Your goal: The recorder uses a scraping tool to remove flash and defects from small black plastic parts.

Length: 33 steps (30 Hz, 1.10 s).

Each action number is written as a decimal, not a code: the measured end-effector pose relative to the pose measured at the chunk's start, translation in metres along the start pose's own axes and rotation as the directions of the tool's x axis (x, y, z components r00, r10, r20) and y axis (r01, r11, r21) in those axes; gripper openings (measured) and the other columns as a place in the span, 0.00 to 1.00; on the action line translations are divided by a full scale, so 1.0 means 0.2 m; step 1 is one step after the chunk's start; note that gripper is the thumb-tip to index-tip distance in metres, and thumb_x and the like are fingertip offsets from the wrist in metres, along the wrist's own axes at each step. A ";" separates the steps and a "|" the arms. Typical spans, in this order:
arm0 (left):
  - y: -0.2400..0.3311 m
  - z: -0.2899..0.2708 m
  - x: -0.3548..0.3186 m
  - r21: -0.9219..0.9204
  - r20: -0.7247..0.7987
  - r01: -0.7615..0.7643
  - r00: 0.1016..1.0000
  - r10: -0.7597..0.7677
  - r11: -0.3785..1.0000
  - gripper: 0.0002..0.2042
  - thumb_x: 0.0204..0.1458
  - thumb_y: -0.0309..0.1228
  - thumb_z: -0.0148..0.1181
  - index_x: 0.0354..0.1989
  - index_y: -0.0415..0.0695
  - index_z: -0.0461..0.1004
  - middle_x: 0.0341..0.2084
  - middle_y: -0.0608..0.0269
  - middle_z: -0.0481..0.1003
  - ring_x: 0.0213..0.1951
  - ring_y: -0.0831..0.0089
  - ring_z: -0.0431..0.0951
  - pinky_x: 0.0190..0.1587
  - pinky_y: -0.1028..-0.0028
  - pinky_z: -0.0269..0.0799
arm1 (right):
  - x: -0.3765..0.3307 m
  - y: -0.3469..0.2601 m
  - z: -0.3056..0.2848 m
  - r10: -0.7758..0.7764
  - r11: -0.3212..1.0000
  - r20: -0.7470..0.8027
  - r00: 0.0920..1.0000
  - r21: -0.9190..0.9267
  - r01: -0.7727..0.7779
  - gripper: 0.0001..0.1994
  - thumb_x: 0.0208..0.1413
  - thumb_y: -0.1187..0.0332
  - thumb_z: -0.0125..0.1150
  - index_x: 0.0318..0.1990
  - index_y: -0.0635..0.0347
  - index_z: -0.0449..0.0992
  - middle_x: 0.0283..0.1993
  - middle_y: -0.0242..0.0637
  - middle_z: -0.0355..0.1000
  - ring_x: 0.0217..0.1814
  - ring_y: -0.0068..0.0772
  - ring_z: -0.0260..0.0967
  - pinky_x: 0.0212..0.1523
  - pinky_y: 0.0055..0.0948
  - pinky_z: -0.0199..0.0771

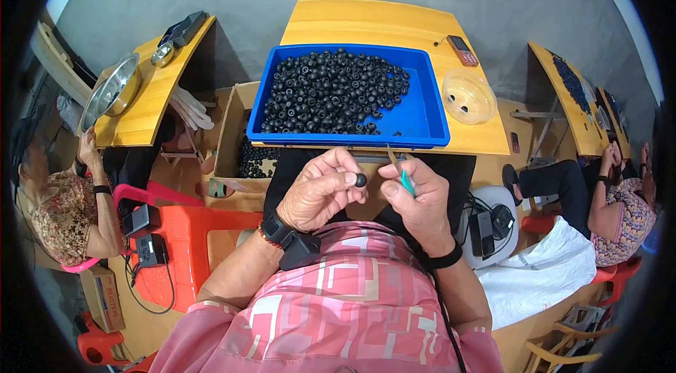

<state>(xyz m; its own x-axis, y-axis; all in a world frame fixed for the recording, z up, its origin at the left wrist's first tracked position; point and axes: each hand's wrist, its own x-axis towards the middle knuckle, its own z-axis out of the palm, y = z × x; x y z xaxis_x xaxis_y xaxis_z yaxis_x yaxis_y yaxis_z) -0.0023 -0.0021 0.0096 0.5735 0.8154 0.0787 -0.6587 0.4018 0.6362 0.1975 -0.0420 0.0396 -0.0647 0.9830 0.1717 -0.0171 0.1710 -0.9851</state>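
Our left hand (pixel 320 190) pinches a small black bead (pixel 360 179) between thumb and forefinger, just beside our right hand (pixel 415 197), which is closed around a thin green-handled tool (pixel 403 174). The bead looks light, hard and smooth, likely slippery; gripping its sides suits it. Beyond both hands, a blue tray (pixel 422 123) holds many more. The tool's tip is hard to make out.

Left hand (pixel 320 190) fingers pinched; right hand (pixel 419 197) curled, seemingly gripping; wrists close together.

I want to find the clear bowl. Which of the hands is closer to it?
Right. The right hand sits below the clear bowl, slightly to its left; the left hand is farther left, holding a small black bead.
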 end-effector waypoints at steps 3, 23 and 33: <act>0.01 0.00 0.00 -0.062 -0.007 -0.036 0.999 0.035 0.997 0.03 0.60 0.26 0.58 0.40 0.42 0.73 0.34 0.58 0.77 0.35 0.71 0.78 0.44 0.65 0.72 | -0.01 0.01 -0.02 0.014 0.999 0.011 1.000 -0.036 -0.014 0.08 0.59 0.70 0.65 0.42 0.63 0.77 0.32 0.29 0.75 0.37 0.18 0.69 0.40 0.22 0.70; 0.03 -0.02 0.00 -0.103 -0.050 -0.098 0.994 0.093 0.990 0.04 0.61 0.28 0.59 0.38 0.40 0.74 0.31 0.59 0.74 0.35 0.69 0.75 0.43 0.67 0.73 | 0.00 0.01 0.01 -0.168 0.942 0.150 0.974 -0.268 0.204 0.06 0.61 0.70 0.64 0.40 0.61 0.75 0.26 0.28 0.70 0.27 0.17 0.65 0.29 0.22 0.66; 0.03 -0.02 0.01 -0.118 -0.051 -0.090 0.995 0.084 0.989 0.03 0.61 0.27 0.58 0.38 0.41 0.73 0.31 0.58 0.74 0.34 0.70 0.75 0.42 0.68 0.73 | 0.00 0.02 0.01 -0.145 0.947 0.152 0.978 -0.264 0.181 0.05 0.61 0.70 0.64 0.40 0.61 0.76 0.25 0.28 0.70 0.26 0.17 0.64 0.28 0.22 0.66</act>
<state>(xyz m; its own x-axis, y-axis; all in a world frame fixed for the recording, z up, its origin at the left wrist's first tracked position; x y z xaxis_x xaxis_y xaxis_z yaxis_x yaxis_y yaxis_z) -0.0082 0.0037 0.0101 0.4901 0.8667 0.0927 -0.7604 0.3731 0.5316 0.1947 -0.0415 0.0357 -0.2128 0.9261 0.3114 0.2352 0.3579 -0.9037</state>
